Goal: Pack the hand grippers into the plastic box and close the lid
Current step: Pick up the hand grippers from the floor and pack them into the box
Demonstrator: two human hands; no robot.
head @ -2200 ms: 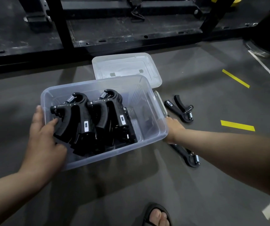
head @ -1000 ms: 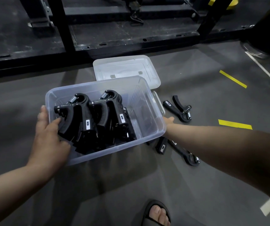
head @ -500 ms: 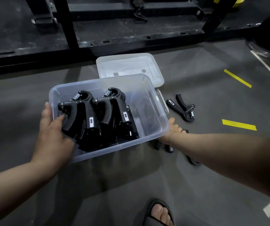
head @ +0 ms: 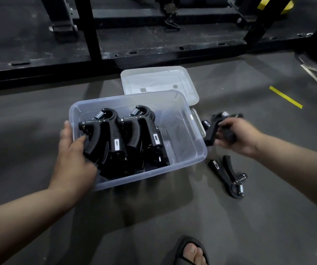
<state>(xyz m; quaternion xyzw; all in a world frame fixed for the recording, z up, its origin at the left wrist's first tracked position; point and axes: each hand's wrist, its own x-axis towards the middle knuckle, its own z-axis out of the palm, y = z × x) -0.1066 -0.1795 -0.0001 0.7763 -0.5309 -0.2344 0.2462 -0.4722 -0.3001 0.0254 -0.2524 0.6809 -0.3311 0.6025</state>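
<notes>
While left hand a clamp on plastic box, right hand tight round hand gripper.

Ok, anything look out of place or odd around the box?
Nothing damaged. One hand gripper lies on the floor right of the plastic box, the right hand grips another, and the lid lies behind it.

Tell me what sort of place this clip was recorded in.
Probably a gym or training floor: a black steel rack frame, dark flooring with yellow tape marks, and spring hand grippers packed in a clear plastic box.
</notes>
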